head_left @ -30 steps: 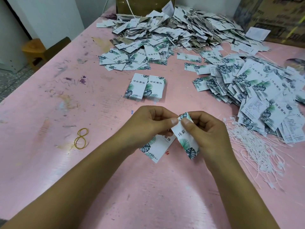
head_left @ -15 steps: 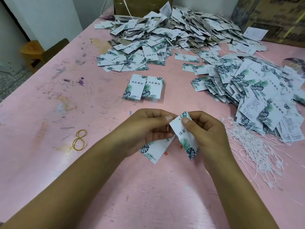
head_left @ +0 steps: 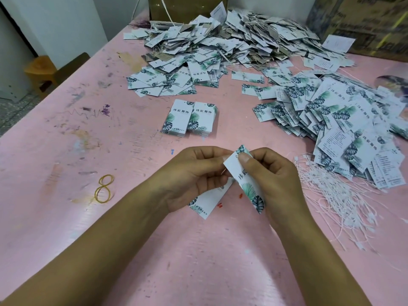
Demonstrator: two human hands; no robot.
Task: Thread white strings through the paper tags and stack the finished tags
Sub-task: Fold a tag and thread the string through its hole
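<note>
Step in hand: threading one tag; judged mid-thread, not closed off.
Right hand point(head_left: 271, 180): thumb and fingers pinch the upper part of the held tag point(head_left: 248, 184), centre of frame, tilted, raised off the table point(head_left: 66, 151).
Left hand point(head_left: 194, 173): fingers curled, thumb and forefinger narrow on the held tag's left edge; a thin string end point(head_left: 224, 172) shows just there.
Second tag point(head_left: 205, 203): sticks out below the left hand; whether gripped or lying under it, cannot tell.
Done so far: two squared stacks point(head_left: 189, 118) side by side, above centre; the far heap point(head_left: 231, 36) at top shows threads, probably finished.
Left to do: loose tags point(head_left: 331, 113) spread wide at right, no strings visible on them; string bundle point(head_left: 337, 195) just below them remains large.
Estimate: much work remains.
Other: rubber band point(head_left: 103, 188), left of centre.
</note>
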